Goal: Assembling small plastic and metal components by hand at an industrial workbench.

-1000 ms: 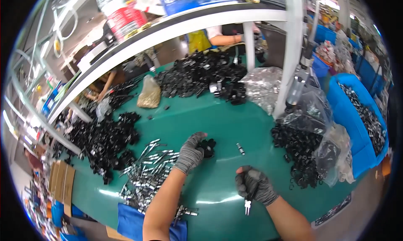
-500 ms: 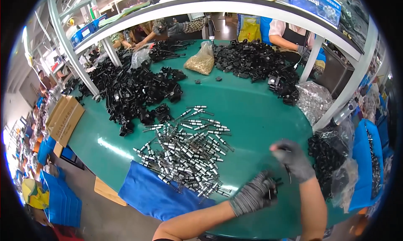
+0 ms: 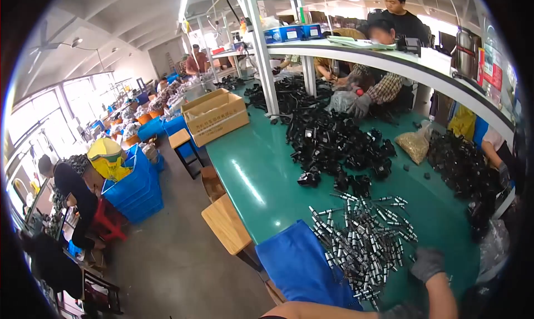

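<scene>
My right hand (image 3: 428,263), in a grey glove, is at the right edge of a pile of silver metal pins with springs (image 3: 367,241). One small silver piece lies at its fingertips; blur hides whether the fingers grip it. At the lower edge, my left hand (image 3: 405,312), also gloved, is mostly cut off, so its fingers and anything in them are hidden. A blue cloth (image 3: 303,266) lies left of the pins, along the front edge of the green table (image 3: 222,163). Beyond the pins is a heap of black plastic parts (image 3: 334,146).
A cardboard box (image 3: 217,119) stands on the table's far left corner. Wooden stools (image 3: 227,223) and blue crates (image 3: 133,183) are left of it. Farther right lie a bag of small brass-coloured pieces (image 3: 414,144) and more black parts (image 3: 464,166). A shelf frame (image 3: 261,58) rises over the table; co-workers sit beyond.
The view has swung left, so the table appears farther right. My right hand has moved to the pin pile's edge. My left hand, earlier closed around a dark part, is now mostly out of frame.
</scene>
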`<state>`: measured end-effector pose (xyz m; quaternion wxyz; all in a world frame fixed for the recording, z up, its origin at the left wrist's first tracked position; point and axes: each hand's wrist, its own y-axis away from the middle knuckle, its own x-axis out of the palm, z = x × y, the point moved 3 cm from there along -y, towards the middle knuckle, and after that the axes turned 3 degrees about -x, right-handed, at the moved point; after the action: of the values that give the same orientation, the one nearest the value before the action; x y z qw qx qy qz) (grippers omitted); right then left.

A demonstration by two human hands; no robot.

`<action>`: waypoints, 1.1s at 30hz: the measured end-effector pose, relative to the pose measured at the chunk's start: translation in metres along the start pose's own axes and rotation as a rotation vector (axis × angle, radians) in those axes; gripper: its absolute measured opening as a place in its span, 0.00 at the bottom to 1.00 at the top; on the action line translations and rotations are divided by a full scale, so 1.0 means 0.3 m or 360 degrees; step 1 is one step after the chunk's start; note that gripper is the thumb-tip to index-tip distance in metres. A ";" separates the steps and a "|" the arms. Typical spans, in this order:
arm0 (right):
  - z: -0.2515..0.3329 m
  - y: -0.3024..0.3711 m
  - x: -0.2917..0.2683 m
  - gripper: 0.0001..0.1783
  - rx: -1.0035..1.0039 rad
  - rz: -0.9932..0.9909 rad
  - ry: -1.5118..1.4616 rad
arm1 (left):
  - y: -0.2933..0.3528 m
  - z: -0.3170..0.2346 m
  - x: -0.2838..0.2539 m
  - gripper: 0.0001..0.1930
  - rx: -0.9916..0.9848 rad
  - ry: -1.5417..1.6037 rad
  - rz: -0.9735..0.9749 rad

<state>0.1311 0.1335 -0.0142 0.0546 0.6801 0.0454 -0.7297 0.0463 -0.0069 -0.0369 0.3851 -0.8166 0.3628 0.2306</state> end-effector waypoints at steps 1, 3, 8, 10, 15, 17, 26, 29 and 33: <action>0.006 0.022 -0.019 0.17 0.0006 0.0114 0.0052 | 0.004 -0.005 -0.004 0.17 -0.0065 -0.0025 -0.0014; -0.036 0.097 -0.008 0.18 0.0029 0.0211 0.0105 | 0.012 -0.024 0.003 0.16 -0.0110 -0.0054 -0.0020; -0.275 0.362 0.011 0.10 0.0291 -0.0247 -0.0468 | 0.014 -0.043 0.038 0.21 -0.0073 -0.0064 0.0136; -0.347 0.530 0.027 0.10 0.0305 -0.0938 -0.1214 | -0.002 -0.049 0.006 0.19 -0.0125 -0.0220 0.0370; -0.095 0.615 -0.179 0.10 0.0791 -0.0788 -0.2272 | 0.018 0.107 -0.073 0.25 -0.0364 0.0696 0.0008; -0.113 0.740 -0.175 0.13 0.0750 -0.1010 -0.2397 | -0.031 0.060 -0.087 0.34 -0.0618 0.0980 0.0150; -0.089 0.880 -0.076 0.16 0.0246 -0.1252 -0.1548 | 0.011 -0.037 0.068 0.40 -0.0574 0.0963 0.0364; -0.063 0.871 -0.099 0.18 0.0265 -0.1260 -0.1585 | 0.057 -0.006 0.077 0.39 -0.0691 0.1130 0.0254; -0.024 0.861 -0.095 0.13 0.0446 -0.1093 -0.1613 | 0.046 -0.003 0.082 0.37 -0.0617 0.1315 0.0228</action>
<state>0.1767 -0.1206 0.0159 -0.2577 0.1970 0.1337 -0.9364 0.0512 -0.0238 -0.0588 0.0316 -0.8699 0.4915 -0.0246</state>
